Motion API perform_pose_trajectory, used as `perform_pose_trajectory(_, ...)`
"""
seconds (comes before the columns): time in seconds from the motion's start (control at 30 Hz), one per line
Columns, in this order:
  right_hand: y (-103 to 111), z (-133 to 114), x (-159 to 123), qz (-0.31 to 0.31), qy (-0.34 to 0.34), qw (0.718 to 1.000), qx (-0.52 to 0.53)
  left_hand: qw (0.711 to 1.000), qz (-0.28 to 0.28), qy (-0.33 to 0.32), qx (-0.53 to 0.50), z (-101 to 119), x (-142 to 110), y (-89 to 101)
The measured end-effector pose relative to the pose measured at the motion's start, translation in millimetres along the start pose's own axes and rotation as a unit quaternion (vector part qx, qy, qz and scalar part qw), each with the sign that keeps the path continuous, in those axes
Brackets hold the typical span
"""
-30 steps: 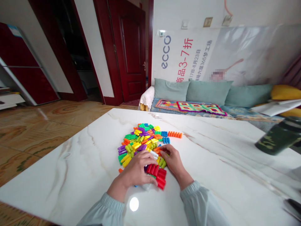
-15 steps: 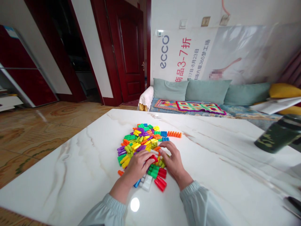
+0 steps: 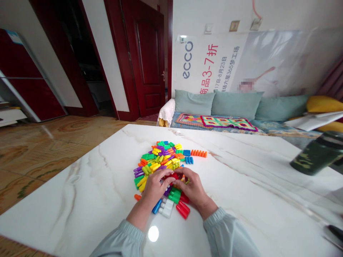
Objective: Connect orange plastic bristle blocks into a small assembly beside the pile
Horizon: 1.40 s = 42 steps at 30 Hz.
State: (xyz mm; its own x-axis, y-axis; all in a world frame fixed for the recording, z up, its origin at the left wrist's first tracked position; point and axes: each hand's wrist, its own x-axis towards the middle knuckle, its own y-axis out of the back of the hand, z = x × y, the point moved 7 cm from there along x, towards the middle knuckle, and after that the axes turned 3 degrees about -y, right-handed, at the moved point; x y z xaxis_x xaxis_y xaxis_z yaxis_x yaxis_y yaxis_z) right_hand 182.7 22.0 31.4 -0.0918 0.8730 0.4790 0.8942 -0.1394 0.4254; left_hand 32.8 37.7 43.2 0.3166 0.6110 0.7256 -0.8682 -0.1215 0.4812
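A pile of plastic building blocks in many colours lies on the white marbled table. Over its near side, my left hand and my right hand meet, their fingers closed on a red block between them. Much of that block is hidden by the fingers. Just below the hands lie a green block, another red block, a white block and a blue block.
Beyond the pile, an orange block and a blue block lie to the right. A dark green camouflage cup stands at the table's right side. A sofa with cushions is behind the table.
My right hand has moved left and inward to meet my left hand at the red block. Before, only my left hand held it.
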Motion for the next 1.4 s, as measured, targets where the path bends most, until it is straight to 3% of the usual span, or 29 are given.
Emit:
perform_pose_trajectory(0.1, 0, -4, 0, 0.005, 0.011, 1.0, -0.017, 1.0, -0.012, 0.006, 0.01, -1, -1, -0.7)
perform_pose_trajectory(0.17, 6, -3, 1, 0.043, 0.011, 0.999, -0.023, 1.0, -0.014, 0.016, 0.017, -3, -1, 0.1)
perform_pose_trajectory(0.27, 33, 15, 0, 0.178, -0.029, 0.983, -0.045, 0.999, -0.011, 0.03, 0.022, -6, -2, 2.0)
perform_pose_trajectory(0.37, 62, 48, -3, 0.279, -0.13, 0.946, -0.105, 0.999, -0.011, 0.031, 0.021, -5, -1, 2.2)
perform_pose_trajectory(0.43, 70, 70, -2, 0.276, -0.208, 0.925, -0.156, 0.999, -0.013, 0.024, 0.017, -3, 0, 1.6)
perform_pose_trajectory(0.5, 64, 82, 3, 0.237, -0.235, 0.926, -0.175, 1.0, -0.017, 0.016, 0.014, -1, 2, 0.7)
perform_pose_trajectory(0.67, 27, 74, 19, 0.136, -0.148, 0.976, -0.086, 0.999, -0.028, 0.019, 0.016, -2, 2, -1.2)
perform_pose_trajectory(0.77, 40, 76, 15, 0.191, -0.154, 0.966, -0.084, 0.999, -0.027, 0.013, 0.014, 1, 3, -0.9)
perform_pose_trajectory(0.9, 77, 91, 0, 0.297, -0.24, 0.919, -0.101, 1.0, -0.022, 0.003, 0.011, 4, 4, -0.8)
perform_pose_trajectory(1.03, 82, 101, -7, 0.325, -0.277, 0.904, -0.018, 1.0, -0.023, 0.009, 0.009, 1, 2, -2.9)
perform_pose_trajectory(1.2, 70, 100, -5, 0.327, -0.259, 0.906, 0.077, 1.0, -0.025, 0.01, 0.005, -2, 1, -4.0)
perform_pose_trajectory(1.4, 80, 78, 0, 0.33, -0.175, 0.924, -0.076, 1.0, -0.025, 0.009, 0.011, 1, 3, -2.2)
